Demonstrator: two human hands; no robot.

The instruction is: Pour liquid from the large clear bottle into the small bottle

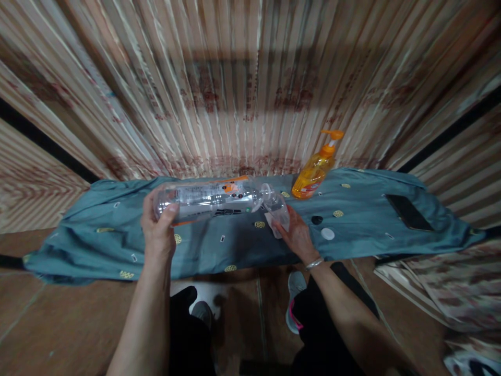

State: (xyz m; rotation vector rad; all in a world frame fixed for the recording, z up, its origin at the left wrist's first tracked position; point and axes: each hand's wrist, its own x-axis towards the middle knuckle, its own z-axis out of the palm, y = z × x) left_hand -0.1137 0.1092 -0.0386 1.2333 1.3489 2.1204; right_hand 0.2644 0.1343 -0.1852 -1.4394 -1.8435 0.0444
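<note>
My left hand [159, 219] is wrapped round the base end of a clear plastic bottle [207, 198] with an orange and black printed label. The bottle lies almost level in the air, its neck pointing right. At its mouth is a clear plastic cup [278, 208], tilted, with my right hand [293, 230] closed round it. Whether the bottle's mouth touches the cup or reaches inside it, I cannot tell. No liquid can be made out in the bottle or the cup. Beyond my right hand stands an orange pump bottle [313, 175] of yellow-orange liquid.
A teal patterned cloth [203, 256] covers the narrow table. To the right lie a white round disc [327, 233], a small black object [317, 220] and a dark phone [407, 212]. A pleated curtain [235, 94] hangs behind, and dark poles [450, 133] slant at both sides.
</note>
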